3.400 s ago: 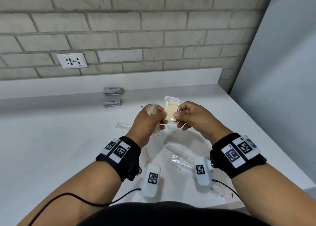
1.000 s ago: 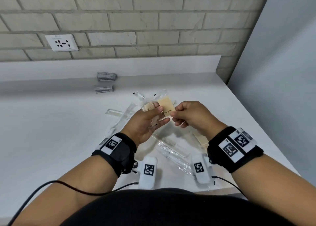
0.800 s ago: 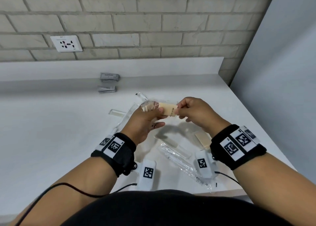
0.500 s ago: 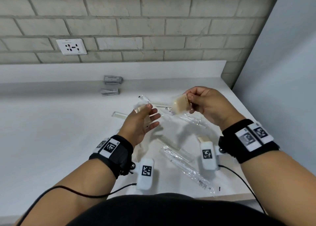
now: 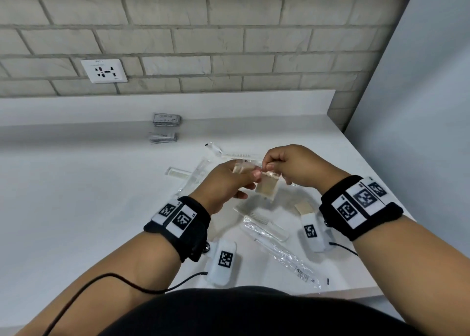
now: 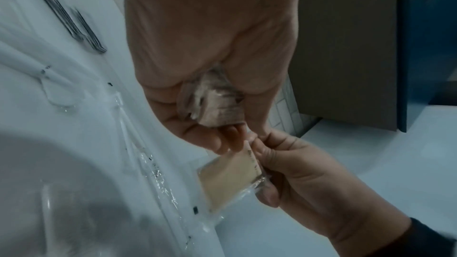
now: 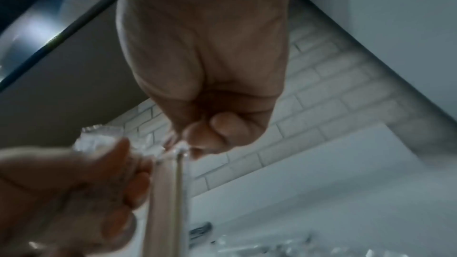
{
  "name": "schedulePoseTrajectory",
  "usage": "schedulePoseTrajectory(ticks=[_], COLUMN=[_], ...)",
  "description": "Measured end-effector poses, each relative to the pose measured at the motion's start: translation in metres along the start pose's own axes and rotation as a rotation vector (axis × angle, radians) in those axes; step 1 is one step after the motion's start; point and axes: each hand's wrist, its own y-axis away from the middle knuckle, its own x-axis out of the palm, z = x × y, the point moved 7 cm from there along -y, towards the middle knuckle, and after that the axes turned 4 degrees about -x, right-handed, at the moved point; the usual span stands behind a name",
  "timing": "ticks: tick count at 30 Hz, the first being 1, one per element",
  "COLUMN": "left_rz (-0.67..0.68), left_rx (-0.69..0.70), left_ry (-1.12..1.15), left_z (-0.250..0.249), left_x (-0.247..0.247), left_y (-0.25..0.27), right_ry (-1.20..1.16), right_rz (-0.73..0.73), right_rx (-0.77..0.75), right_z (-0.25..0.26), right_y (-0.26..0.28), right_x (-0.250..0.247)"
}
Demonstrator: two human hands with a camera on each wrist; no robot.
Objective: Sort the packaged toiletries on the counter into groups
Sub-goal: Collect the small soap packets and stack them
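Above the white counter (image 5: 76, 208) my two hands meet. My left hand (image 5: 250, 176) grips a small stack of beige wrapped packets (image 5: 240, 169), which the left wrist view shows pressed between thumb and fingers (image 6: 215, 105). My right hand (image 5: 267, 166) pinches the top edge of one more beige packet (image 5: 267, 188), which hangs down beside the left fingertips. That packet is flat-on in the left wrist view (image 6: 230, 179) and edge-on in the right wrist view (image 7: 168, 192). I cannot tell whether the left fingers touch it.
Two stacks of grey sachets (image 5: 166, 119) (image 5: 162, 137) lie near the back ledge. Clear-wrapped combs (image 5: 262, 223) (image 5: 178, 173), a long clear packet (image 5: 279, 257) and a loose beige packet (image 5: 304, 207) lie under and around my hands. A wall (image 5: 419, 106) bounds the right side.
My right hand, which held the beige packet up and away to the right, has brought it back down against the left hand. The left fingers have curled round their stack.
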Motion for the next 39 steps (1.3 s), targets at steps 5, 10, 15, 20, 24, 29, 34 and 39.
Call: schedulePoseTrajectory(ticks=[5,10,15,20,24,29,34,39], left_rz=[-0.07,-0.059,-0.091,-0.042,0.036,0.098,-0.026,0.003], left_rx=[-0.002,0.007,-0.058,-0.181,-0.313,-0.308,-0.306,-0.243], left_ry=[-0.066,-0.016,0.177,0.345,0.618,0.629,0.574,0.479], left_z=[0.002,0.001,0.008,0.016,0.024,0.026,0.032,0.028], left_x=[0.0,0.003,0.005,0.019,0.021,0.021,0.02,0.032], left_y=[-0.006,-0.009,-0.013,-0.016,-0.014,-0.005,-0.006,-0.006], right_ry=[-0.103,-0.204,-0.455,-0.489,-0.235,0.103,0.161,-0.415], right_rz=[-0.008,-0.096,-0.02,-0.058,-0.032,0.316,-0.025,-0.064], right_rx=[-0.017,-0.019,0.107,0.183,0.362,0.602,0.352,0.061], right_z=[0.002,-0.007,-0.038,-0.056,-0.096,-0.139,-0.095,-0.027], right_y=[0.0,0.0,0.011,0.014,0.024,0.05,0.029,0.013], right_x=[-0.002,-0.008,0.004,0.005,-0.028,0.003,-0.034,-0.005])
